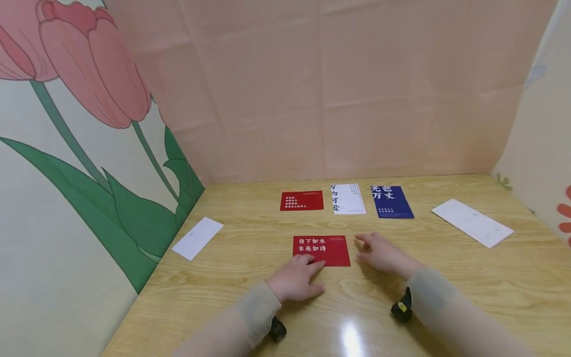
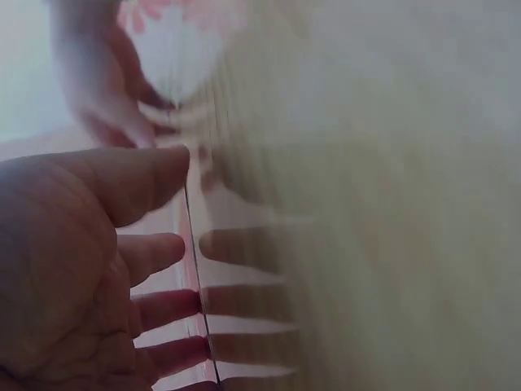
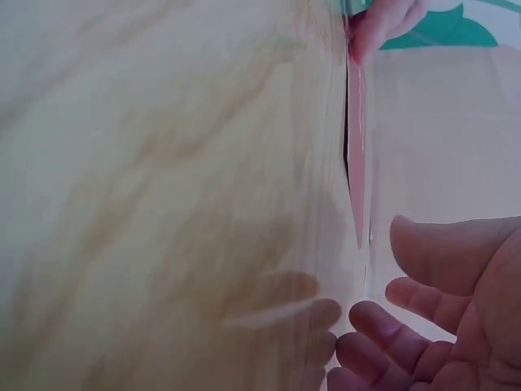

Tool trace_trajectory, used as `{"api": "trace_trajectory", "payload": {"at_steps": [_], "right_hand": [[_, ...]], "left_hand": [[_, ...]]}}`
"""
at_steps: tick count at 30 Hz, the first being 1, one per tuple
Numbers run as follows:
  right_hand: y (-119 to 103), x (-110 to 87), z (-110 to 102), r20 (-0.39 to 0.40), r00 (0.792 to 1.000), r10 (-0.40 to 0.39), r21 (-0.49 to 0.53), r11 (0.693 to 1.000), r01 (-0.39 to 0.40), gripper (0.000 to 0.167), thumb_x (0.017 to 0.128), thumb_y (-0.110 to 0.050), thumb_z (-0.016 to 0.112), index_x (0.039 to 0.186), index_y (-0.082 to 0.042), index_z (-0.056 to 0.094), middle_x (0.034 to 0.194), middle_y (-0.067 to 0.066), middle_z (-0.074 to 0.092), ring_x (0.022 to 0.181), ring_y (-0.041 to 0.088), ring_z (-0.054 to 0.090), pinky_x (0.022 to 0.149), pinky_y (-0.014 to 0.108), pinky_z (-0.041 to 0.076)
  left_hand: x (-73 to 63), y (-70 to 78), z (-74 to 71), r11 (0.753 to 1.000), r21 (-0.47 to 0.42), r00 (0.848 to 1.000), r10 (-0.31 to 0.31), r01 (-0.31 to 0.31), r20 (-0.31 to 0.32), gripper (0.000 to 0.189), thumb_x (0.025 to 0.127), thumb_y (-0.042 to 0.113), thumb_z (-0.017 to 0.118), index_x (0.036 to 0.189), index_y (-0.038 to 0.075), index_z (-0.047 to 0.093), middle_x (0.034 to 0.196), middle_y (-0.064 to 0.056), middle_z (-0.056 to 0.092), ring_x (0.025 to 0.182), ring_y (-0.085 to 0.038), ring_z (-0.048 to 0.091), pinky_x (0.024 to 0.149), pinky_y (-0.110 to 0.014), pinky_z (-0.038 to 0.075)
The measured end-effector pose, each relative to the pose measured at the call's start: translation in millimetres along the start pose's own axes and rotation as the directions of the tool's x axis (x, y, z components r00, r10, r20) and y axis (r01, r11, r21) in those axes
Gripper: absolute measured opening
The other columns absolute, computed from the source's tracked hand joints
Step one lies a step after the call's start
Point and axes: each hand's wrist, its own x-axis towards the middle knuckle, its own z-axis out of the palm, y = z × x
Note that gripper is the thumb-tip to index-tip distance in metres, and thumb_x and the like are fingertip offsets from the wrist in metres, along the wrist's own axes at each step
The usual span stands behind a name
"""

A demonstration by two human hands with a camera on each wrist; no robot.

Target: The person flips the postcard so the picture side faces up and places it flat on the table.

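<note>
A red card (image 1: 337,252) with white characters lies flat on the wooden table in the head view. Extended fingers of my left hand (image 1: 296,278) rest over its lower left part, with the thumb spread to the side. In the left wrist view, the left hand (image 2: 65,269) has its fingertips down at the surface. My right hand (image 1: 384,255) is just beyond the card's right edge, apart from it, fingers loosely bent. Nothing sits between the thumb and fingers of the right hand (image 3: 456,326) in the right wrist view.
Behind are another red card (image 1: 301,201), a white card (image 1: 348,199) with dark characters and a blue card (image 1: 392,202) in a row. A white slip (image 1: 198,238) lies left, a larger white one (image 1: 473,222) right. Walls border the wooden table (image 1: 250,223).
</note>
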Motion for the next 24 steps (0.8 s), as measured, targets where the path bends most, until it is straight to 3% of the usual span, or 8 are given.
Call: {"api": "trace_trajectory", "payload": {"at_steps": [5, 9, 18, 24], "right_hand": [[8, -7.3, -7, -0.024, 1.0, -0.011, -0.01, 1.0, 0.011, 0.056, 0.094, -0.027, 0.062, 0.141, -0.002, 0.044, 0.119, 0.02, 0.055, 0.1, 0.032, 0.055, 0.087, 0.053, 0.046], [16, -13.4, -15, -0.077, 0.995, -0.061, -0.047, 0.997, 0.057, 0.056, 0.094, -0.025, 0.061, 0.139, 0.004, 0.044, 0.121, 0.028, 0.053, 0.105, 0.043, 0.054, 0.087, 0.058, 0.044], [51, -17.8, -36, -0.151, 0.987, -0.061, -0.158, 0.987, 0.037, 0.063, 0.092, -0.028, 0.063, 0.139, 0.008, 0.041, 0.131, 0.042, 0.037, 0.116, 0.059, 0.04, 0.092, 0.069, 0.034], [90, -16.8, -57, -0.151, 0.988, 0.007, -0.167, 0.985, -0.032, 0.074, 0.09, -0.03, 0.065, 0.139, 0.016, 0.033, 0.133, 0.05, 0.025, 0.118, 0.066, 0.027, 0.094, 0.073, 0.026]], "left_hand": [[4.4, -18.9, -4.1, 0.995, -0.044, 0.996, -0.086, 0.086, -0.007, 0.066, 0.089, 0.052, 0.061, 0.147, 0.026, 0.041, 0.148, -0.002, 0.038, 0.135, -0.022, 0.033, 0.106, -0.042, 0.036], [10.3, -32.8, -7.5, 0.987, -0.093, 0.991, -0.135, 0.134, -0.007, 0.064, 0.09, 0.05, 0.059, 0.147, 0.026, 0.041, 0.148, -0.003, 0.037, 0.136, -0.023, 0.032, 0.106, -0.044, 0.035], [24.8, -60.8, -14.6, 0.979, -0.115, 0.986, -0.169, 0.169, 0.016, 0.062, 0.092, 0.045, 0.058, 0.148, 0.029, 0.038, 0.15, 0.0, 0.033, 0.138, -0.024, 0.026, 0.106, -0.046, 0.034], [32.7, -77.7, -18.8, 0.973, -0.131, 0.982, -0.188, 0.188, 0.016, 0.06, 0.093, 0.044, 0.057, 0.148, 0.03, 0.037, 0.15, 0.0, 0.033, 0.139, -0.024, 0.025, 0.108, -0.047, 0.032]]}}
